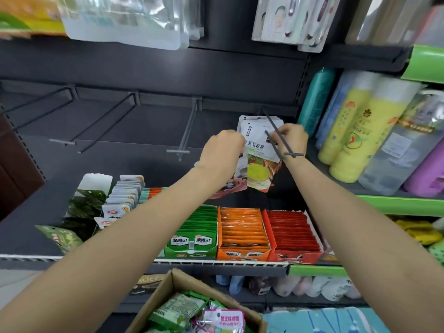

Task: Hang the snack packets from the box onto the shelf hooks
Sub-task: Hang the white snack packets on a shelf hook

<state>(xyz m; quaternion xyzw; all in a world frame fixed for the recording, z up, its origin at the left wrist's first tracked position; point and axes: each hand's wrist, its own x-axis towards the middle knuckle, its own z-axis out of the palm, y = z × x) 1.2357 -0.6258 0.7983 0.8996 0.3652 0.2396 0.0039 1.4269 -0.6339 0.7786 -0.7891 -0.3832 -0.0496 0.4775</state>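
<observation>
Both hands work at the rightmost shelf hook [278, 135], the landmark here. The left hand [222, 152], just left of the hook, has its fingers curled on the edge of a white soft-candy packet [258, 150], and a pink packet [230, 188] shows beneath that hand; whether the hand also holds it cannot be told. The right hand [292, 138], just right of the hook and partly behind its prong, pinches the packet's top edge, probably to line the hang hole up with the prong. Several like packets [249, 121] hang behind on the same hook. The three hooks to the left, such as the nearest one [187, 131], are bare, so much of the job seems left. Well below the hook, the cardboard box [168, 284] holds more packets, green [173, 311] and pink [223, 319]. On the shelf under the hook sit green, orange and red display cartons [242, 253].
</observation>
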